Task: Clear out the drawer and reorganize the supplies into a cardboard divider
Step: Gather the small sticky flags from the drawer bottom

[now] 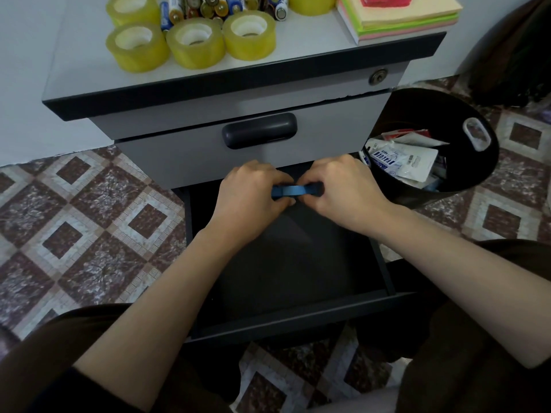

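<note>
The lower drawer (298, 320) of a grey cabinet is pulled out, and its dark inside shows nothing loose. Over its back part, my left hand (252, 198) and my right hand (340, 193) both pinch a small blue roll of tape (287, 190) held between them. On the cabinet top stand several yellow tape rolls (195, 44), a heap of batteries (214, 7) and a stack of coloured sticky notes (399, 16). No cardboard divider is in view.
The upper drawer with a dark handle (259, 130) is closed above my hands, with a lock (378, 76) at its right. A black bin (483, 162) holding wrappers and packets stands right of the cabinet. Patterned floor tiles (89, 222) lie all around.
</note>
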The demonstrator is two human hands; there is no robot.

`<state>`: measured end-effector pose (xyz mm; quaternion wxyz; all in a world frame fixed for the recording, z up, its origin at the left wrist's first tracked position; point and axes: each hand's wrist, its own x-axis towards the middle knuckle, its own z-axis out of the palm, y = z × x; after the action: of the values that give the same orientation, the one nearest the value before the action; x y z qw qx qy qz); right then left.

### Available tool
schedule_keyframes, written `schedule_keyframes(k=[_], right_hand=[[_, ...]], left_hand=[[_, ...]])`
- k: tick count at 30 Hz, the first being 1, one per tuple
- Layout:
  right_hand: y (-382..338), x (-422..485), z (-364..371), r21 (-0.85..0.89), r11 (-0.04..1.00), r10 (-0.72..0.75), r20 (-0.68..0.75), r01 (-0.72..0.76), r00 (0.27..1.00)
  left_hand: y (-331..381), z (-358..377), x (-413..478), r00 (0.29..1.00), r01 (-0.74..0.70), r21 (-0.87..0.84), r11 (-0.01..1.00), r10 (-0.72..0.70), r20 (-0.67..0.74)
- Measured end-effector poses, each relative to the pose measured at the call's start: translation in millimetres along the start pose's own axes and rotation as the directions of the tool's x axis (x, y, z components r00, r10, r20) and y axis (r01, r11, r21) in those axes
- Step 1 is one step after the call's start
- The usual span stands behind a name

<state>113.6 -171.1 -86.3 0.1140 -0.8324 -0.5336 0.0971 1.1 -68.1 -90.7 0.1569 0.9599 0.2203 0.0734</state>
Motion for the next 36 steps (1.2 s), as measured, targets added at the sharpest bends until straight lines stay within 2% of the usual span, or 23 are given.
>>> schedule_keyframes(k=[4, 7, 17, 27, 36], right_hand=[[3.4, 0.6, -0.4, -0.001, 0.999, 0.032, -0.029, -0.032, 0.999], [4.7, 0.8, 0.2, -0.001, 0.999, 0.049, -0.032, -0.049, 0.998], [2.8, 0.7, 4.1, -0.022, 0.999, 0.035, -0.022, -0.036, 0.999], [0.2, 0.2, 3.7, -0.015, 0.999, 0.030, 0.014, -0.030, 0.999], [-0.5, 0.5, 5.4, -0.012, 0.999, 0.049, 0.034, -0.048, 0.998]], left_hand=[[-10.0, -3.5, 3.6, 0.980, 0.119, 0.175, 0.977, -0.144, 0.140], [-13.8, -4.9, 4.6, 0.961, 0.175, 0.208, 0.962, -0.212, 0.176], [-5.2, 1.4, 2.6, 0.964, 0.055, 0.208, 0.977, -0.106, 0.243], [-2.0, 1.6, 2.0, 0.973, 0.028, 0.206, 0.978, -0.075, 0.220], [-1.5, 2.1, 1.6, 0.958, 0.002, 0.200, 0.980, -0.059, 0.280]])
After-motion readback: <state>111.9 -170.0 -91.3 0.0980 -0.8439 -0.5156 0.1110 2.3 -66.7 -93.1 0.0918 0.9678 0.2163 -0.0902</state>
